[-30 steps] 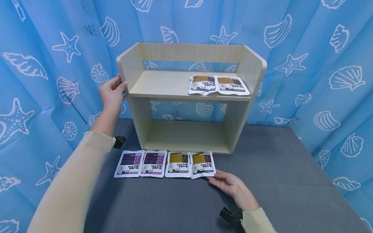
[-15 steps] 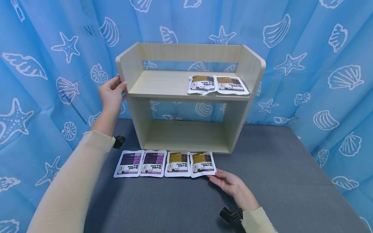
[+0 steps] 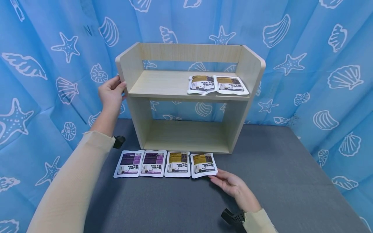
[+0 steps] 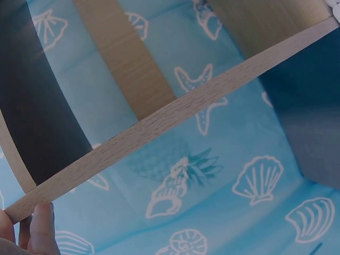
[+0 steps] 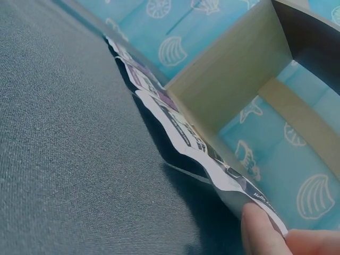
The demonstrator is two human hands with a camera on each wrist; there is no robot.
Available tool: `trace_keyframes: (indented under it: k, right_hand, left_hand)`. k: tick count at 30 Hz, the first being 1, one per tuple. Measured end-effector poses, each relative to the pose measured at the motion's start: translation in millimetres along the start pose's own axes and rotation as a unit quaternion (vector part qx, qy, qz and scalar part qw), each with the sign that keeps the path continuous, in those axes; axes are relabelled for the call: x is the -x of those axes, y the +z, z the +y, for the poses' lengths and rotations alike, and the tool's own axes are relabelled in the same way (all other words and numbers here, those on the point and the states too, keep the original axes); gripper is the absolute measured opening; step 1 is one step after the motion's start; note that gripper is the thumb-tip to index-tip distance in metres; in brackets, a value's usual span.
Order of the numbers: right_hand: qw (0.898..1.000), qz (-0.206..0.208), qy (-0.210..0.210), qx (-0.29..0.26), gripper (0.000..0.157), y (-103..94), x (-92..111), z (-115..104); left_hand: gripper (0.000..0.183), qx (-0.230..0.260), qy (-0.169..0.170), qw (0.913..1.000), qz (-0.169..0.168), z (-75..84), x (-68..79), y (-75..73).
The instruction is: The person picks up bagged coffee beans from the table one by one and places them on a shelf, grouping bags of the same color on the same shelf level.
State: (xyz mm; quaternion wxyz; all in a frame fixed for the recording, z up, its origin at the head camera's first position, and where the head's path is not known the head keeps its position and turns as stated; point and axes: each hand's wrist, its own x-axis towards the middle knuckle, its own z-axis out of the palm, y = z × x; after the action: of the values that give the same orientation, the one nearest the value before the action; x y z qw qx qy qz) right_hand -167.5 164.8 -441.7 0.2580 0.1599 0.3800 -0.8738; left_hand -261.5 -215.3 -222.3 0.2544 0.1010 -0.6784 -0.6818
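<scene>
My left hand (image 3: 111, 94) grips the left side panel of a pale wooden two-tier shelf (image 3: 131, 71), its fingers and thumb at the edge (image 4: 32, 204) of that panel. Down on the grey table my right hand (image 3: 229, 183) pinches the lower right corner of a white pouch with a yellow-and-brown label (image 3: 203, 164). That corner is raised and the pouch tilts, as the right wrist view shows with the pouch's edge (image 5: 226, 183) between finger and thumb. A matching yellow pouch (image 3: 178, 165) lies just left of it, followed by two purple-labelled pouches (image 3: 152, 164).
Two more yellow-labelled pouches (image 3: 202, 84) lie side by side on the right of the upper tier. The lower tier (image 3: 186, 136) stands behind the row on the grey table (image 3: 163, 207). A blue curtain (image 3: 306, 90) with shell and starfish prints hangs around the table.
The rightmost pouch's corner has risen and shifted slightly right with my right hand, widening the gap to its neighbour. My left hand stays at the shelf's side panel.
</scene>
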Motion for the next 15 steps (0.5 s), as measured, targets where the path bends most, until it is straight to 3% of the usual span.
trace_keyframes:
  k: [10,15]
  right_hand:
    - [1.0,-0.005,-0.002,0.004,0.06,0.0,5.7,-1.5]
    - [1.0,-0.012,-0.011,0.011,0.058,2.0,9.2,-3.7]
  left_hand:
    - [0.04,-0.035,0.018,0.9992,0.0,-1.8,1.0,0.3]
    - [0.04,-0.026,0.012,0.9996,-0.001,-1.3,0.8,-0.2]
